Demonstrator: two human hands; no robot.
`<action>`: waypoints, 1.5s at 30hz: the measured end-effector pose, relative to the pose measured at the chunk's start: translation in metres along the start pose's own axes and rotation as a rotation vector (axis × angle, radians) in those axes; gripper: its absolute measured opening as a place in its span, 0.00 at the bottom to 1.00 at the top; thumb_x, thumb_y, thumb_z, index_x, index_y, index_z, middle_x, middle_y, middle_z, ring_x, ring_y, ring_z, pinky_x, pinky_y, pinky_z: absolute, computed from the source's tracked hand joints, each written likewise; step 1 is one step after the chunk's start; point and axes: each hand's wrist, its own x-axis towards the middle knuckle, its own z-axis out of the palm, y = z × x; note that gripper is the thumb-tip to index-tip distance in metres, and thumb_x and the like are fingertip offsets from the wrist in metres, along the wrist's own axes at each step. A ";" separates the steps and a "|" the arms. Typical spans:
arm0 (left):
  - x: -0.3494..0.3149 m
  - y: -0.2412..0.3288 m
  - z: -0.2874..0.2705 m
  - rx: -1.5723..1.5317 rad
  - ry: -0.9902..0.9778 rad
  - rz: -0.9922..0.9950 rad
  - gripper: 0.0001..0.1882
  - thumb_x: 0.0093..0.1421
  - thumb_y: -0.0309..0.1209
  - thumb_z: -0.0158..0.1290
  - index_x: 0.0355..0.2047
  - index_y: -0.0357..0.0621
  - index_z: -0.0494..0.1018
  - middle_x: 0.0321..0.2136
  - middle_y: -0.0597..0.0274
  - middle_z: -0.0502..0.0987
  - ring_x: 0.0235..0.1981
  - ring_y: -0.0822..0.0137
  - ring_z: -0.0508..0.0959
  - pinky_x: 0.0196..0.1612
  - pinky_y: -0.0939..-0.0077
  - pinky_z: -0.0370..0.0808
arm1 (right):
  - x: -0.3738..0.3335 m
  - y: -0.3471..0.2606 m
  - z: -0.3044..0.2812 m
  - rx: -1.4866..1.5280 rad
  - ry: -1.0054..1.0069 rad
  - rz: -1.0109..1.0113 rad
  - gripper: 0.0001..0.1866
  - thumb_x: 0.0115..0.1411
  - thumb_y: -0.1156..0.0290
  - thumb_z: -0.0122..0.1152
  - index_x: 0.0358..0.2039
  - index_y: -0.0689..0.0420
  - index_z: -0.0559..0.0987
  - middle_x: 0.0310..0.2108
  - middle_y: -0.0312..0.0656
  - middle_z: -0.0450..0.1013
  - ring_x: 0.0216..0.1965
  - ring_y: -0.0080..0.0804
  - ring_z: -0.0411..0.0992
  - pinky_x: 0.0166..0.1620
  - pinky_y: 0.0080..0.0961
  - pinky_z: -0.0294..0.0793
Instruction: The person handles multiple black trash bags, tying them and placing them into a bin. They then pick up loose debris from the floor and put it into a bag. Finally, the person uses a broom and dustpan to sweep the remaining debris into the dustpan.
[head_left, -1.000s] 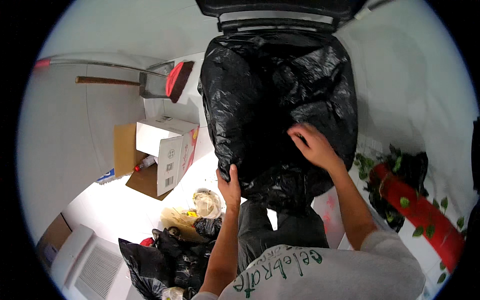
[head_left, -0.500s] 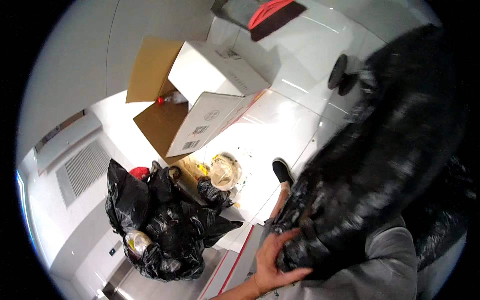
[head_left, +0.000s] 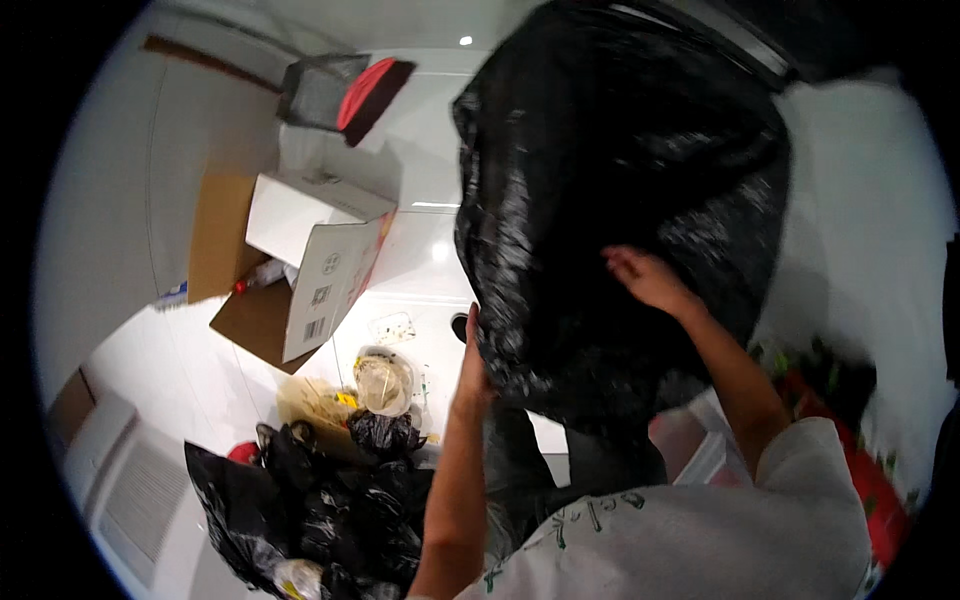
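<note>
A large black bin bag point(head_left: 610, 180) hangs in front of me, spread wide, with a dark hollow in its middle. At its left edge my left hand point(head_left: 474, 362) grips the plastic; some of the fingers are hidden by the bag. My right hand point(head_left: 652, 282) lies across the dark middle of the bag, fingers stretched out to the left and slightly bent. Nothing shows in that hand. Whether it is inside the bag's mouth or against its outer face I cannot tell.
On the left stands an open cardboard box point(head_left: 325, 285) holding a red-capped bottle point(head_left: 262, 275). Nearby are a soiled plastic tub point(head_left: 384, 385) and several filled black bags point(head_left: 340, 510). A dustpan point(head_left: 325, 92) with a red and black brush point(head_left: 374, 98) lies farther back. Red and green items point(head_left: 875, 480) sit at right.
The black bag has swung from the right to the middle and spread wider. My left hand has shifted to its left edge. My right hand has come into view over it.
</note>
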 end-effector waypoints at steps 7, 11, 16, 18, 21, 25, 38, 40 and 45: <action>0.031 -0.013 -0.063 0.682 -0.070 0.388 0.18 0.57 0.34 0.45 0.42 0.31 0.69 0.34 0.48 0.76 0.34 0.53 0.77 0.37 0.59 0.73 | -0.190 0.074 0.022 0.445 1.133 0.272 0.36 0.57 0.50 0.53 0.60 0.55 0.55 0.59 0.45 0.52 0.59 0.41 0.52 0.59 0.34 0.52; 0.005 0.044 -0.124 1.634 0.487 0.603 0.14 0.55 0.33 0.46 0.39 0.38 0.69 0.27 0.42 0.75 0.30 0.44 0.75 0.32 0.56 0.71 | -0.186 0.109 0.077 1.441 0.819 0.332 0.49 0.52 0.33 0.44 0.62 0.57 0.48 0.62 0.40 0.49 0.61 0.39 0.50 0.61 0.33 0.50; -0.038 0.093 -0.094 1.847 0.406 0.394 0.15 0.58 0.35 0.45 0.41 0.38 0.65 0.28 0.39 0.74 0.30 0.41 0.74 0.32 0.55 0.71 | -0.165 0.101 0.135 1.707 0.672 -0.014 0.36 0.58 0.44 0.44 0.58 0.57 0.57 0.57 0.38 0.59 0.57 0.33 0.58 0.60 0.32 0.55; -0.050 0.076 -0.118 1.893 0.014 0.735 0.20 0.57 0.39 0.47 0.44 0.38 0.63 0.31 0.41 0.73 0.33 0.43 0.73 0.34 0.57 0.72 | -0.157 0.094 0.171 1.715 0.630 0.035 0.28 0.61 0.54 0.45 0.57 0.57 0.59 0.56 0.38 0.60 0.56 0.34 0.58 0.60 0.31 0.56; -0.060 0.050 -0.131 2.100 0.007 0.666 0.23 0.58 0.42 0.46 0.46 0.34 0.60 0.33 0.41 0.72 0.34 0.46 0.74 0.35 0.58 0.73 | -0.133 0.087 0.234 1.294 0.471 0.139 0.22 0.58 0.74 0.52 0.53 0.60 0.64 0.51 0.39 0.64 0.52 0.31 0.61 0.55 0.27 0.59; -0.026 0.012 -0.126 2.234 0.173 0.261 0.17 0.59 0.34 0.41 0.45 0.39 0.65 0.26 0.49 0.77 0.29 0.49 0.77 0.31 0.57 0.73 | -0.046 0.076 0.306 1.189 0.425 0.338 0.25 0.55 0.71 0.55 0.53 0.62 0.64 0.52 0.41 0.63 0.51 0.29 0.60 0.53 0.24 0.59; -0.029 -0.045 -0.076 0.594 -0.044 0.424 0.31 0.51 0.23 0.54 0.54 0.38 0.55 0.43 0.55 0.70 0.44 0.58 0.72 0.45 0.72 0.72 | 0.030 0.011 0.298 1.649 0.376 0.206 0.21 0.59 0.69 0.49 0.52 0.59 0.65 0.50 0.41 0.64 0.52 0.31 0.60 0.54 0.26 0.58; -0.036 -0.042 -0.061 0.954 -0.028 0.599 0.35 0.45 0.26 0.57 0.54 0.37 0.56 0.45 0.50 0.69 0.46 0.54 0.70 0.48 0.68 0.69 | 0.040 0.005 0.318 1.760 0.480 0.167 0.20 0.59 0.69 0.49 0.52 0.58 0.65 0.50 0.41 0.64 0.52 0.31 0.60 0.55 0.27 0.58; -0.018 -0.024 -0.027 1.464 -0.043 0.629 0.43 0.34 0.39 0.63 0.53 0.41 0.60 0.46 0.46 0.69 0.49 0.47 0.67 0.52 0.62 0.63 | 0.019 0.004 0.375 1.992 0.633 0.057 0.19 0.60 0.68 0.46 0.52 0.57 0.66 0.50 0.41 0.64 0.53 0.32 0.59 0.55 0.27 0.58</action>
